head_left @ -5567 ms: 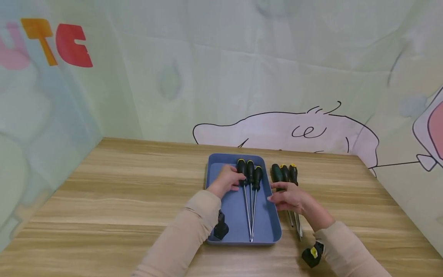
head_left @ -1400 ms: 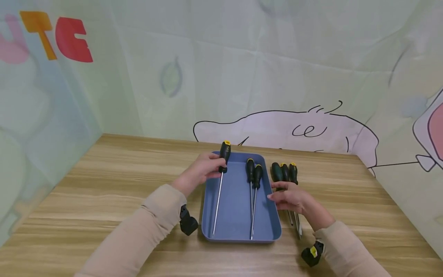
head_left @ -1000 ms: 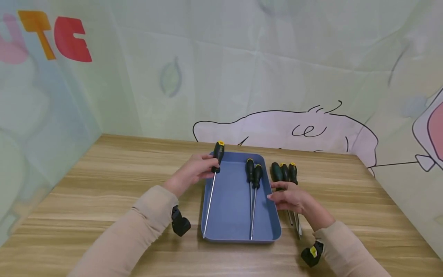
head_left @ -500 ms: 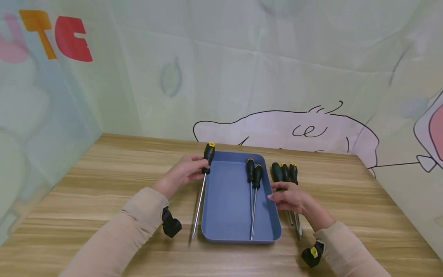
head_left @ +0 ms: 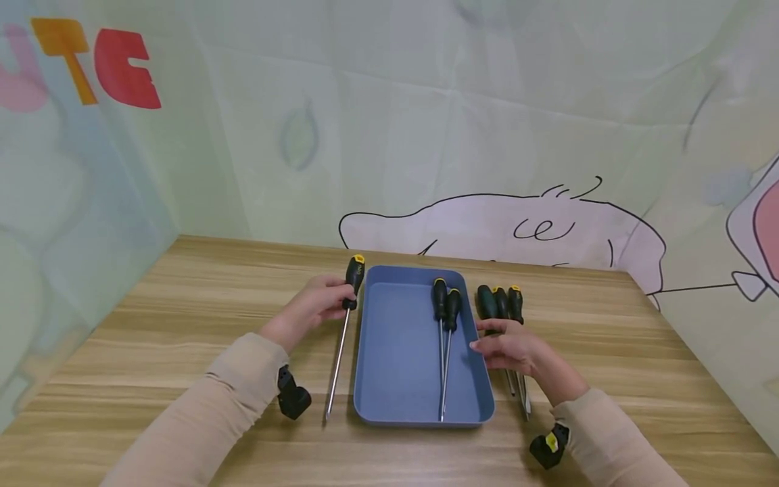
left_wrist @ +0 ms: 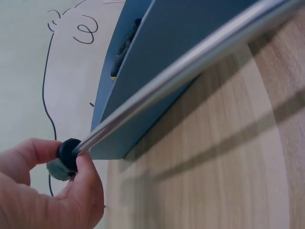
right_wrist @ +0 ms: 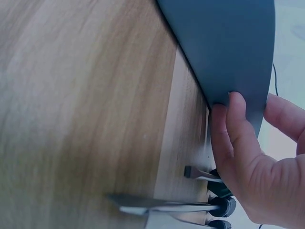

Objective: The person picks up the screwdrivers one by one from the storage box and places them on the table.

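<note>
My left hand [head_left: 309,308] pinches a screwdriver [head_left: 355,274] with a black, yellow-topped handle near the collar, between thumb and fingers. It is held left of the blue tray [head_left: 389,352], its long steel shaft slanting down toward me. In the left wrist view the shaft [left_wrist: 167,74] stands above the table, its shadow apart from it. Two more screwdrivers [head_left: 446,308] lie in the tray's right half. My right hand [head_left: 508,348] touches the tray's right wall; in the right wrist view its fingers [right_wrist: 237,112] lie against the outer side.
Outside the tray to the right, several screwdrivers [head_left: 500,304] lie side by side, partly hidden by my right hand. The wooden table [head_left: 213,318] ends at a printed cloth backdrop [head_left: 389,135] behind and at the sides.
The left hand has taken the leftmost screwdriver out of the tray and carried it left, past the rim, and somewhat lower. The right hand stays at the tray's right wall.
</note>
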`<state>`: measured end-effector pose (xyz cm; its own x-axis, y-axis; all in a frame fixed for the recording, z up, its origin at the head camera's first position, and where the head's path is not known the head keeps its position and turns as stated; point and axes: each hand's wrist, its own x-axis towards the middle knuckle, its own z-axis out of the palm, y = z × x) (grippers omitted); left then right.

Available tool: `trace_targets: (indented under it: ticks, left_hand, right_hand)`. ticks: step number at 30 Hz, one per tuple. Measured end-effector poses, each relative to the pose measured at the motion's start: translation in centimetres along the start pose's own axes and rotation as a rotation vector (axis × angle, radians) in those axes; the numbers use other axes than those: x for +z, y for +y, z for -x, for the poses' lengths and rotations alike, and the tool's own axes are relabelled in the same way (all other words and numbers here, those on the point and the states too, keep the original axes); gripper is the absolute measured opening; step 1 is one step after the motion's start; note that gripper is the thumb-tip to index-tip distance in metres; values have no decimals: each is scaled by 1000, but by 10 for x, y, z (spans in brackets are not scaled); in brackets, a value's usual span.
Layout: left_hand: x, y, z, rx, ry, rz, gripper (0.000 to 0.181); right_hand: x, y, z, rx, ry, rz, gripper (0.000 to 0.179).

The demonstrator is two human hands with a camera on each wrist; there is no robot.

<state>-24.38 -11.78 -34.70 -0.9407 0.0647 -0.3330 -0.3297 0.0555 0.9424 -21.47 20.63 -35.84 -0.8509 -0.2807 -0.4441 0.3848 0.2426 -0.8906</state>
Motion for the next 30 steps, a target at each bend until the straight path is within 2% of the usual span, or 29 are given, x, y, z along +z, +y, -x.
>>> trace_targets:
  ticks: [8,16,21,25,30]
  left_hand:
    - [-8,-9,-6,-25,27,-4,57]
    - [-14,-15,-6,-21,53,8,54]
    - [-18,-22,-16,-27,76,3,52]
    - [-23,-30,-24,-4,73,7,49]
    - [-18,-26,-16,14,104,-64,44]
  right_hand:
    - [0,1,-1,1,1,6,60]
    - [-1,1,0,-3,-7,-2,61]
    - [-2,2,0,-2,-11,-15,60]
    - [-1,2,0,-9,-12,-16,59]
    - [-1,1,-1,-6,-6,-12,60]
